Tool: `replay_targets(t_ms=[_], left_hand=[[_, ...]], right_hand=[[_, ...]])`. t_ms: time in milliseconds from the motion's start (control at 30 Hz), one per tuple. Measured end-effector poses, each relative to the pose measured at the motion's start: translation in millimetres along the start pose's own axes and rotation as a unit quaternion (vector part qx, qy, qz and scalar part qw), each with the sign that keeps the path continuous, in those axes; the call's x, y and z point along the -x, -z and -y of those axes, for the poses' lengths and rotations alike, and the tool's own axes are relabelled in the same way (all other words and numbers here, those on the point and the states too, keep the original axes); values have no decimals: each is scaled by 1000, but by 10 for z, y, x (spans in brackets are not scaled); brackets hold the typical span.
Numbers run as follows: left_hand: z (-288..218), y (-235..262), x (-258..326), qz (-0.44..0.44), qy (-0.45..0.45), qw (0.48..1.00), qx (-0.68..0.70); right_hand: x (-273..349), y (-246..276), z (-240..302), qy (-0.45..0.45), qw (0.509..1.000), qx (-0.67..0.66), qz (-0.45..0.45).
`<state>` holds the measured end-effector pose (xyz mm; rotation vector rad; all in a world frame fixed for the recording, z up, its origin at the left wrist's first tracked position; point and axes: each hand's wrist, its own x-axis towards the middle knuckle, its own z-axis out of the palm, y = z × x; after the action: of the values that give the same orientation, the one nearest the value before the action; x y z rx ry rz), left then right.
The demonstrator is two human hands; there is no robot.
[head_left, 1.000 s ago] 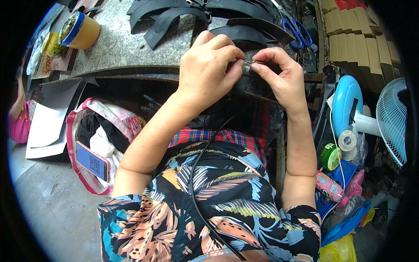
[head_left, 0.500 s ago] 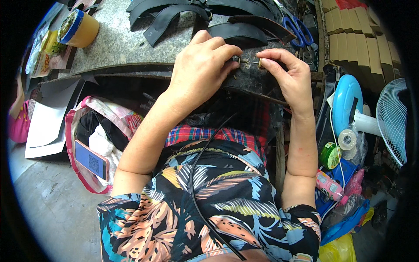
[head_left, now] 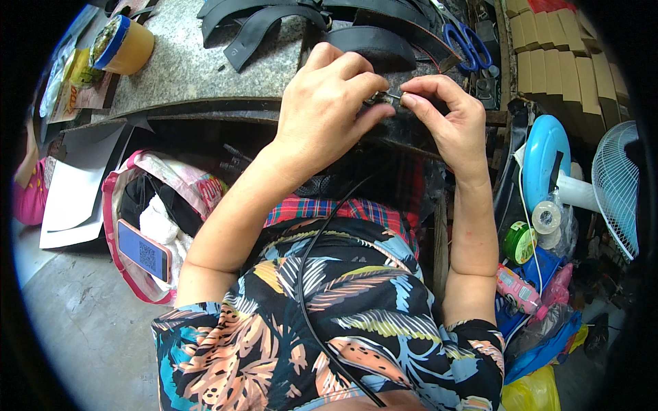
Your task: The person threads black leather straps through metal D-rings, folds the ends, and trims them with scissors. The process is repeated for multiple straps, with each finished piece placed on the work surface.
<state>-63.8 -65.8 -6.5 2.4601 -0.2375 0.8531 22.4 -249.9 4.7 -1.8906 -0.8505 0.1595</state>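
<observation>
Two hands meet at the counter (head_left: 199,68) edge: the left hand (head_left: 329,109) closes its grip on a dark leather piece (head_left: 404,127), while the right hand (head_left: 445,116) pinches a thin needle (head_left: 392,96) against it, blue scissors (head_left: 466,41) nearby.

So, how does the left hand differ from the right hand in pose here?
The left hand lies with its back to the camera, fingers curled down over the dark strip; the right hand is turned sideways, thumb and forefinger pinched at a small metal piece. The left hand covers much of the work; the right hand leaves its pinch in view. The left forearm crosses in slanted; the right comes up almost straight. Both are bare and meet at the same spot.
</observation>
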Motion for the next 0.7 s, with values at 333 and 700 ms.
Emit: replay_targets(t_ms=[333, 700], left_hand=[[47, -40, 30, 43, 59, 997, 30], [32, -108, 15, 15, 32, 999, -27]], right_hand=[[-83, 62, -87, 145, 986, 67, 46], [18, 157, -48, -93, 994, -3, 51]])
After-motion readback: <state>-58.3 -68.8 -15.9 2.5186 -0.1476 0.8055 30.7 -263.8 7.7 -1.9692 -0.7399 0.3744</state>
